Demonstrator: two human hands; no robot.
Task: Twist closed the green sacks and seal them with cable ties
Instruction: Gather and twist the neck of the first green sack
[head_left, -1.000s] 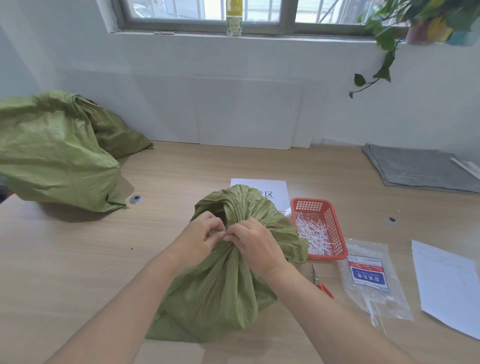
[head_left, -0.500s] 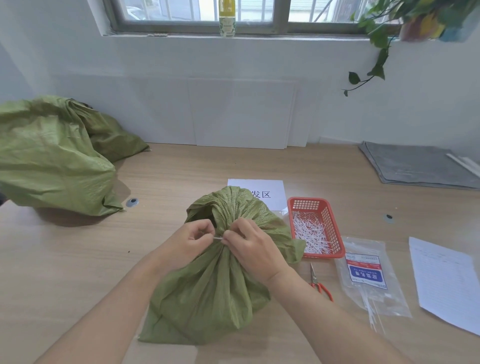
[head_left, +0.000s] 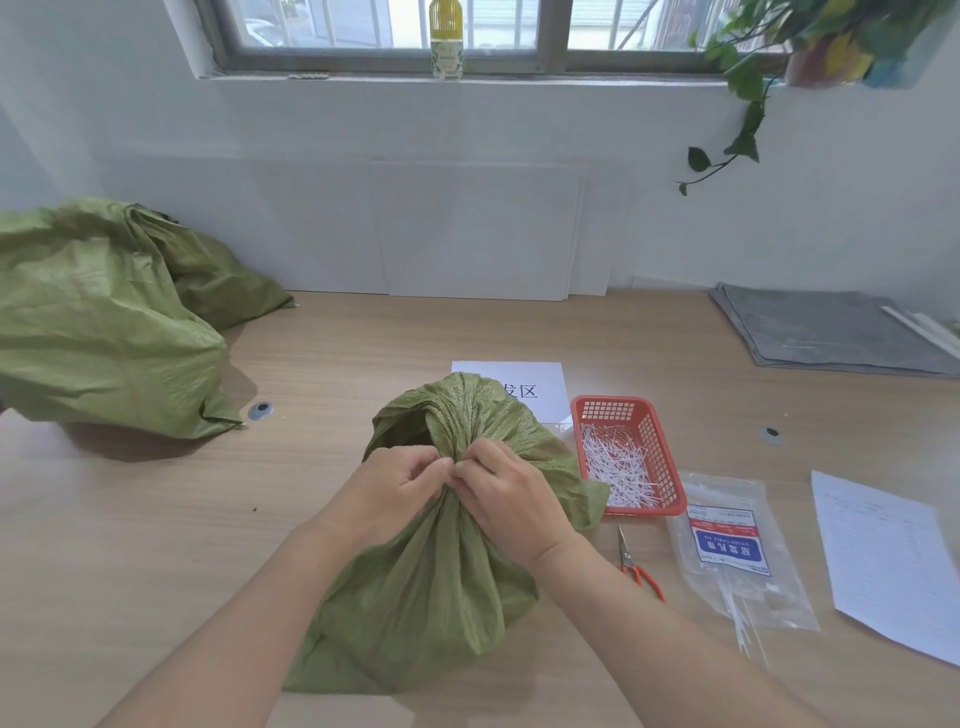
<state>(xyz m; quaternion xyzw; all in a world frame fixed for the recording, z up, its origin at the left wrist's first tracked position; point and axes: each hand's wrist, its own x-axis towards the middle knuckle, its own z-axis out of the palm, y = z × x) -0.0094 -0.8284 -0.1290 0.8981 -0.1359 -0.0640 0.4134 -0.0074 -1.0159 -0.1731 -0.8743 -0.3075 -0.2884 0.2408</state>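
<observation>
Roughly upright green sack (head_left: 431, 597), neck uppermost

White paper sheet (head_left: 545, 375), mid-tabletop: we read black characters "发区"; the rest is hidden behind the green woven sack (head_left: 431, 571).
Clear plastic bag (head_left: 740, 558), towards the right edge: blue label band, white characters upside down, seemingly "尼龙扎带".
</observation>
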